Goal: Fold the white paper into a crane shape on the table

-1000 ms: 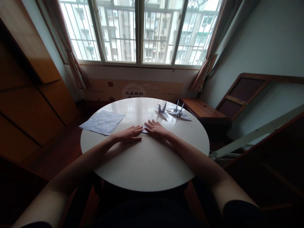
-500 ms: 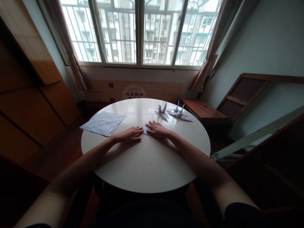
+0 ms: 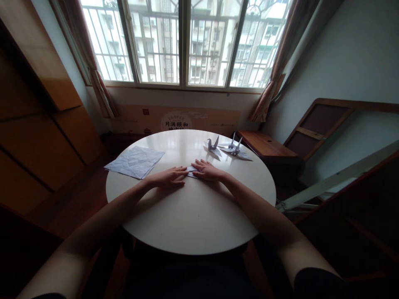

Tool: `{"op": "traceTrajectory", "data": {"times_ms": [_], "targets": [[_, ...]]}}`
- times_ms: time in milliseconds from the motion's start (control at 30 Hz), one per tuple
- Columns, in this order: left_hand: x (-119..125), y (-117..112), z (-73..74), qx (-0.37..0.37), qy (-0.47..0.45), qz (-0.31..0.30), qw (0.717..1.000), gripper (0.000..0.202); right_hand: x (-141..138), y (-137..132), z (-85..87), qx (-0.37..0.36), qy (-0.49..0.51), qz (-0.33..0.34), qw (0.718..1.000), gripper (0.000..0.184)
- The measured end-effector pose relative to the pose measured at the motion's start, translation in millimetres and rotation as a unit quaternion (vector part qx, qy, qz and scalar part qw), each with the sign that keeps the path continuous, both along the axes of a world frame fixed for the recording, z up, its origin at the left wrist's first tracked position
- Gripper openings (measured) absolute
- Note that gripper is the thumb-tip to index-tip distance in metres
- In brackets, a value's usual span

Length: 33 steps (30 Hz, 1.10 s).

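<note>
A small folded piece of paper (image 3: 191,170) lies on the round white table (image 3: 190,224), mostly covered by my hands. My left hand (image 3: 170,177) rests at its left edge with the fingers stretched out. Over its right part lies my right hand (image 3: 207,170), palm down and fingers spread. The covered part of the paper's shape is hidden. To the left is a stack of pale, creased paper sheets (image 3: 135,161). Several folded paper cranes stand at the far right, one crane (image 3: 213,144) a little apart from another crane (image 3: 237,149).
A low wooden stand (image 3: 264,143) is just beyond the table's right side. A folded wooden frame (image 3: 321,120) leans against the right wall. Behind the table, a long printed box (image 3: 205,118) lies below the window (image 3: 183,45). Orange cabinets (image 3: 62,141) line the left.
Both hands stay almost where they were on the folded paper. The view has shifted very slightly.
</note>
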<state>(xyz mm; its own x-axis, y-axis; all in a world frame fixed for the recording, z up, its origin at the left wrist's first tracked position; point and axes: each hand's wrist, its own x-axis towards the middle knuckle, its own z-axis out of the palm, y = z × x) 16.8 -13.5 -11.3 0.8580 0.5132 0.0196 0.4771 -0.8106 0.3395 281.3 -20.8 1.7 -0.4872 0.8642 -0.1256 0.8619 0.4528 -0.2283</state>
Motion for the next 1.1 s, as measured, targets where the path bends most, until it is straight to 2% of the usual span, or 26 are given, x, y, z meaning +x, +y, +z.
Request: {"op": "traceTrajectory", "data": {"times_ms": [300, 833, 1100], "targets": [[-0.2, -1.9, 3.2, -0.002, 0.0, 0.002, 1.0, 0.067, 2.4, 4.9, -5.6, 0.001, 0.016, -0.003, 1.0, 0.077], [0.9, -3.9, 6.0, -0.005, 0.008, 0.007, 1.0, 0.064, 2.0, 3.7, -3.7, 0.003, 0.014, -0.002, 1.0, 0.076], [1.4, -6.0, 8.5, -0.013, 0.013, 0.013, 1.0, 0.064, 3.2, 4.5, -4.5, 0.003, 0.012, 0.001, 1.0, 0.081]]}}
